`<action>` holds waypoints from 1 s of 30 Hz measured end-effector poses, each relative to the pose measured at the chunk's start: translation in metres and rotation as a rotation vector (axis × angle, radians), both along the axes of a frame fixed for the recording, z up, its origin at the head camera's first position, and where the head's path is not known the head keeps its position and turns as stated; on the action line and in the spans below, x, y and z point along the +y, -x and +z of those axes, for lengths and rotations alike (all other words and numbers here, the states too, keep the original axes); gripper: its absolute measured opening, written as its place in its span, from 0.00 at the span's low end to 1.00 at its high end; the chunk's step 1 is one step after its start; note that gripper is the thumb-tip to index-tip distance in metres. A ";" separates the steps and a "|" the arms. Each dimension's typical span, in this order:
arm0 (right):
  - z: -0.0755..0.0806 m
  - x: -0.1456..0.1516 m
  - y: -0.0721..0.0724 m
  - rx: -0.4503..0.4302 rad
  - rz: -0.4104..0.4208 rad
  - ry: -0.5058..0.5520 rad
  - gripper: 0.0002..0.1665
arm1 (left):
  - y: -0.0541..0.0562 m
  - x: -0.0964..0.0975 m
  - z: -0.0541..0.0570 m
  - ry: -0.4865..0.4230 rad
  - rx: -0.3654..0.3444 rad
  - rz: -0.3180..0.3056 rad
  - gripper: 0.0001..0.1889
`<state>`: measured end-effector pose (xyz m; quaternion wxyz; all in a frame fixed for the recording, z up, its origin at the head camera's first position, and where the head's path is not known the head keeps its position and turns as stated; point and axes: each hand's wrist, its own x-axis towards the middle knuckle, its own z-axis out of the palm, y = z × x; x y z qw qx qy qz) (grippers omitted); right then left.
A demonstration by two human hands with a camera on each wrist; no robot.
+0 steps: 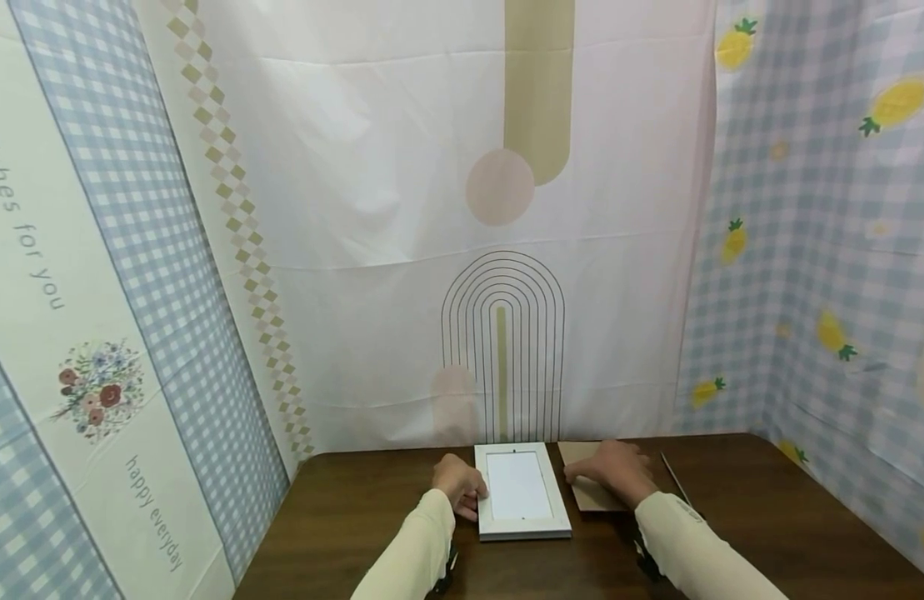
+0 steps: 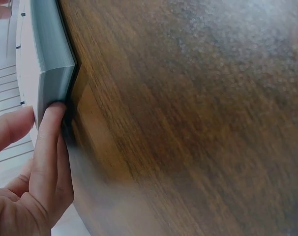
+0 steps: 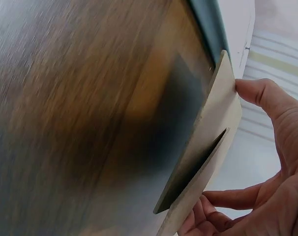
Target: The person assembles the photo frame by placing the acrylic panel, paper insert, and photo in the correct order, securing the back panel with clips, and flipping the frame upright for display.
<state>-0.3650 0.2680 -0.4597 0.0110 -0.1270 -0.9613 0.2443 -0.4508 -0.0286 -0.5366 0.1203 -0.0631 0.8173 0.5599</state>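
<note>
The largest thing is the white back cloth [image 1: 372, 208], printed with arches. At its left hangs a blue-checked cloth [image 1: 109, 150], where one can read "happy everyday" [image 1: 154, 512] and "wishes for you" [image 1: 27, 225], the first letter partly cut; at its right hangs a pineapple cloth [image 1: 844, 233]. Below is the dark wooden surface [image 1: 357, 517]. On it, near the middle, lies the white frame [image 1: 551, 487], around a white panel [image 1: 516, 486]. Just beside its right side is the brown board [image 3: 213, 115], with a narrower flap [image 3: 195, 182] standing out from it. The right hand [image 1: 619, 467] holds this board, its grip spread between thumb and fingers at the edges. The left hand [image 1: 456, 485] has a narrower grip, pinching the frame's left edge. Farther right lies a thin rod [image 1: 676, 479]. Smallest are the frame's dark tabs [image 2: 23, 14].
</note>
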 end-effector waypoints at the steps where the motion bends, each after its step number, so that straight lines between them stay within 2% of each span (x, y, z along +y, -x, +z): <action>1: 0.001 -0.003 0.000 -0.001 0.000 0.003 0.41 | 0.002 0.000 -0.002 0.002 -0.004 -0.004 0.12; 4: 0.001 -0.011 0.004 -0.003 -0.002 0.008 0.41 | 0.006 0.000 -0.010 0.010 -0.001 0.002 0.13; 6: 0.001 -0.016 0.007 -0.002 -0.002 0.001 0.40 | 0.004 0.001 -0.008 0.016 -0.006 0.013 0.12; 7: -0.004 -0.016 0.010 0.009 0.002 -0.010 0.40 | 0.002 0.002 -0.007 0.021 -0.006 0.019 0.12; 12: 0.000 -0.028 0.011 0.024 0.017 -0.034 0.39 | -0.014 0.005 0.014 0.042 -0.008 0.031 0.10; 14: 0.009 -0.037 0.007 0.023 0.021 -0.029 0.39 | -0.027 0.006 0.028 0.052 -0.002 0.026 0.10; 17: 0.013 -0.047 0.005 0.027 0.016 -0.029 0.42 | -0.038 0.007 0.042 0.050 -0.010 0.034 0.10; 21: 0.016 -0.058 0.006 0.001 -0.012 -0.028 0.45 | -0.035 0.007 0.038 0.040 0.007 0.030 0.10; 24: 0.015 -0.064 0.008 -0.021 -0.026 -0.024 0.47 | -0.020 0.006 0.020 0.032 0.016 0.021 0.10; 27: 0.015 -0.069 0.010 -0.027 -0.027 -0.020 0.47 | -0.009 0.006 0.008 0.027 0.006 0.021 0.10; 28: 0.014 -0.071 0.011 -0.030 -0.025 -0.022 0.47 | -0.007 0.005 0.006 0.022 0.001 0.026 0.10; 30: 0.014 -0.074 0.012 -0.032 -0.020 -0.029 0.48 | -0.013 0.005 0.014 0.029 -0.008 0.031 0.11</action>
